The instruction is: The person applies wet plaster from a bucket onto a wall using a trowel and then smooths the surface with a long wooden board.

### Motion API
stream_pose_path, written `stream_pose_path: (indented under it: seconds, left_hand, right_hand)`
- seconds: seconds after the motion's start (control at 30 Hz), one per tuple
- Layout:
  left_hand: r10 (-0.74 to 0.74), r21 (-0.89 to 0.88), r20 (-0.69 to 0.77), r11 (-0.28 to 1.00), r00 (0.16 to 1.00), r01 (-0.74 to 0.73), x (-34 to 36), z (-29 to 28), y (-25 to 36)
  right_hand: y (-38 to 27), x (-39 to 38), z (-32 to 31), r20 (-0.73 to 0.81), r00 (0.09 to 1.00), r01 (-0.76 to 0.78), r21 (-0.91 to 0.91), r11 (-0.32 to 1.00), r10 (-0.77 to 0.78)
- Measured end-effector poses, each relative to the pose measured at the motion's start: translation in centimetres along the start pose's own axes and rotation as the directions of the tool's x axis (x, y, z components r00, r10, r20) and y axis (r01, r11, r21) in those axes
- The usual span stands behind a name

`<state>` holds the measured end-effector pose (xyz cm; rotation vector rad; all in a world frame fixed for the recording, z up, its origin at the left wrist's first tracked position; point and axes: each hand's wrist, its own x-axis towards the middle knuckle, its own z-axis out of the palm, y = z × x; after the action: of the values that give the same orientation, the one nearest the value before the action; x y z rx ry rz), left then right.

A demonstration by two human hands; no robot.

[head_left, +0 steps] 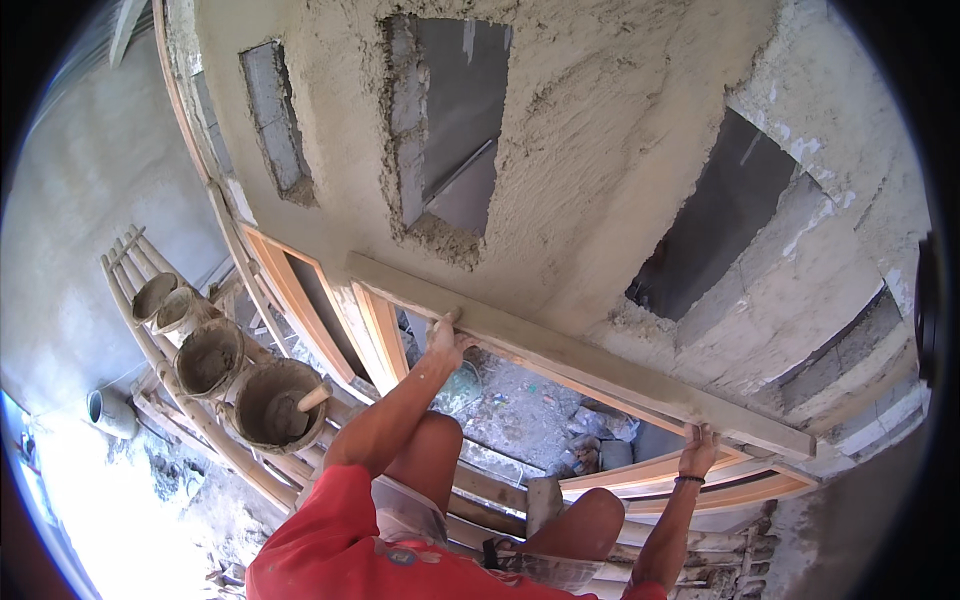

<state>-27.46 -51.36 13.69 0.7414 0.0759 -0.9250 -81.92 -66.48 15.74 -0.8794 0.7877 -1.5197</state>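
while both hands support the long board [570,352] across the lower edge of the plastered wall [590,170], above the timber window frame [379,332], the left hand [447,340] grips it toward its left end and the right hand [700,453] toward its right end, fingers curled narrowly around its lower edge. continuous board-to-wall contact cannot be confirmed. judged by appearance, plaster coverage between openings is largely done; surface smoothing and ragged opening edges remain. four buckets [243,405] stand along the left edge of the pole scaffold [205,430].
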Motion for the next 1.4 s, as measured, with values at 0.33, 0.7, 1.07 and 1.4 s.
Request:
stream_pose_path:
  seconds: [0.33,0.7,1.07,1.4]
  left_hand:
    - [0.416,0.174,0.017,0.894,0.909,-0.412,-5.4,11.5,9.5]
    - [0.508,0.212,0.003,0.842,0.862,-0.497,-8.2,18.7,15.0]
    - [0.578,0.168,0.003,0.804,0.816,-0.57,-7.5,18.3,14.0]
    - [0.639,0.187,0.071,0.746,0.766,-0.639,-7.8,18.6,12.6]
  right_hand:
    - [-3.7,0.4,6.8,-0.109,0.967,0.241,0.095,0.966,-0.231]
    - [-8.5,-0.1,15.1,-0.289,0.764,0.53,-0.228,0.816,-0.577]
    - [-10.2,-1.2,13.0,0.079,0.694,0.482,-0.789,0.38,-0.716]
    - [-11.9,0.4,8.2,0.6,0.405,0.227,-0.797,-0.56,-0.69]
